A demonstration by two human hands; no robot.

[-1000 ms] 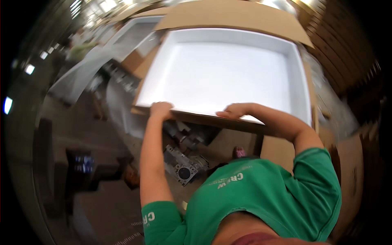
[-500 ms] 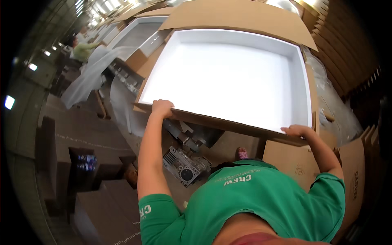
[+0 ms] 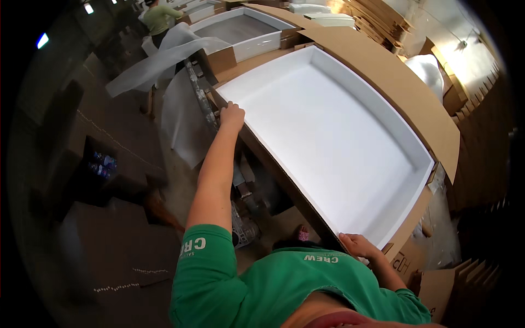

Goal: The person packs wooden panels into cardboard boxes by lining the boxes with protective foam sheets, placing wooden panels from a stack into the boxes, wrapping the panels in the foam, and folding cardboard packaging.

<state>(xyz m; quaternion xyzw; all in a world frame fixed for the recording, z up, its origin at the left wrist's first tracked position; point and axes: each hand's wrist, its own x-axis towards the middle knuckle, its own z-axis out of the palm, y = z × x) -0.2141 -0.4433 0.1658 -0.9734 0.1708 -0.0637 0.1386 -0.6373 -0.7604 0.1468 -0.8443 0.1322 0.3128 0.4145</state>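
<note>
A large, shallow white tray-like piece (image 3: 333,142) with raised sides lies inside a cardboard box (image 3: 279,174). Its near edge slants from upper left down toward my body. My left hand (image 3: 232,116) is closed over the near-left end of that edge, fingers at the white rim. Close to my body, my right hand (image 3: 358,246) grips the near-right end, its thumb and fingers bent over the cardboard and rim. The undersides of both grips are hidden. A long cardboard flap (image 3: 394,82) stands folded outward along the far side.
Beyond, another white tray-like piece (image 3: 257,44) sits in its box on the line. Translucent wrapping sheet (image 3: 158,63) hangs at the left, near a person in a light green top (image 3: 158,16). Machine parts (image 3: 246,191) show under the box. Brown cartons (image 3: 104,240) stand left.
The view has shifted. The box now looks turned clockwise, its right near corner closer to my body and its left end farther up. Both hands keep their hold on the edge.
</note>
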